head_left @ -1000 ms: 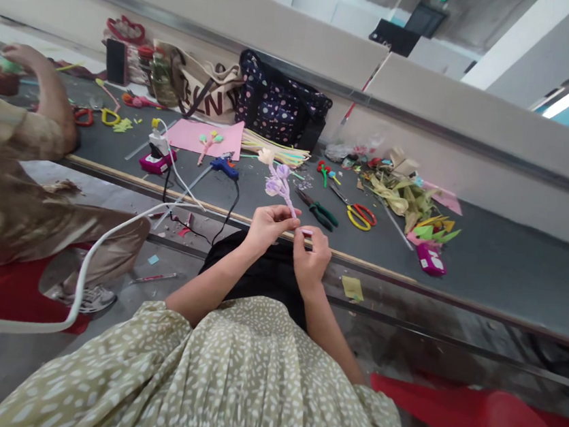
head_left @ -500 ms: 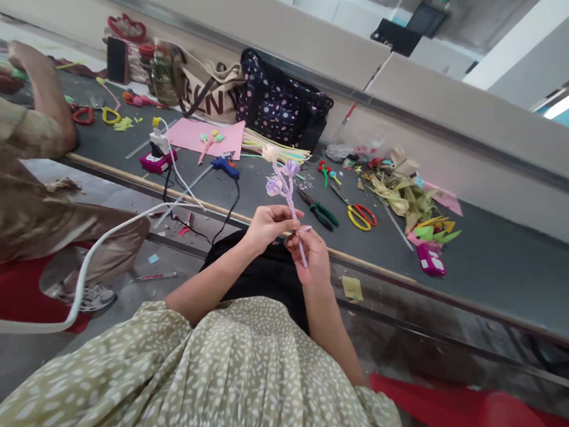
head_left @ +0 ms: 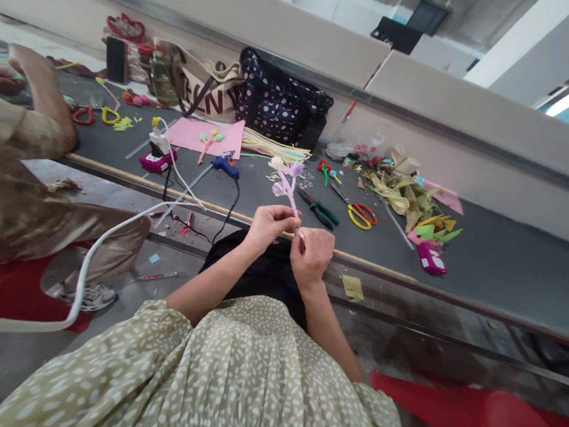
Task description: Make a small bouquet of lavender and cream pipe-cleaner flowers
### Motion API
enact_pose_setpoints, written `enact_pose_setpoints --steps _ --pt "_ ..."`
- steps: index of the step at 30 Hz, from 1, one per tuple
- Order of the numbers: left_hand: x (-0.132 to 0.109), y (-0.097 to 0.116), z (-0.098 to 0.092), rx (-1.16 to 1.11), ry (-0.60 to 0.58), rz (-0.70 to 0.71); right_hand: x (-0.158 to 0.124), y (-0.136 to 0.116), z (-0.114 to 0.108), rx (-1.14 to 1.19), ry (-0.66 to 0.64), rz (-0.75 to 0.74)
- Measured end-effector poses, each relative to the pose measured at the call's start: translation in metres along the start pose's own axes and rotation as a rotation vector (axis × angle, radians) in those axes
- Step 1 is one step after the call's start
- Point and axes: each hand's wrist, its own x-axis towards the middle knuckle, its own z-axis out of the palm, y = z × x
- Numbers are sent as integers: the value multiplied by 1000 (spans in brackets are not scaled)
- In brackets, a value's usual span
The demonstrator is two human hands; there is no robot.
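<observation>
A purple craft flower sprig (head_left: pixel 290 188) with a cream bud and two lilac buds stands tilted above the table's front edge. Thumb and fingers of my left hand (head_left: pixel 271 227) pinch its stem below the branches. My right hand (head_left: pixel 313 251) is closed round the lower stem, just beside the left, and hides the stem's end. Beyond my hands lie green-handled pliers (head_left: pixel 321 213) and scissors with red and yellow handles (head_left: pixel 359 214).
A blue glue gun (head_left: pixel 226 164) with its cord lies left, near a pink sheet (head_left: pixel 181 132) and a bundle of pale stems (head_left: pixel 276 147). Dotted and lettered bags stand behind. Dried husks (head_left: pixel 404 196) are heaped right. A co-worker's arm (head_left: pixel 44 93) rests at far left.
My right hand has turned over and closed into a fist round the lower stem. The sprig's flower heads have shifted slightly right and down. My left hand keeps its pinch.
</observation>
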Motion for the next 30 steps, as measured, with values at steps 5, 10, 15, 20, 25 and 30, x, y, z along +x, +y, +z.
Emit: enact_pose_setpoints --steps 5,10,15,20,25,30 --pt "-1 1 0 -23 14 -13 1 1 -2 -129 -8 -155" --pt "-2 3 1 -17 6 -11 1 0 0 -32 11 -50" --pt "-1 1 -1 38 -1 43 2 -4 1 189 46 199" --pt "-1 -2 -3 50 -25 73 7 -10 -2 545 3 466" --pt "1 -5 -4 46 -32 83 12 -10 3 963 -36 725" --pt "1 -5 -4 35 -37 101 15 -7 5 1173 -173 961"
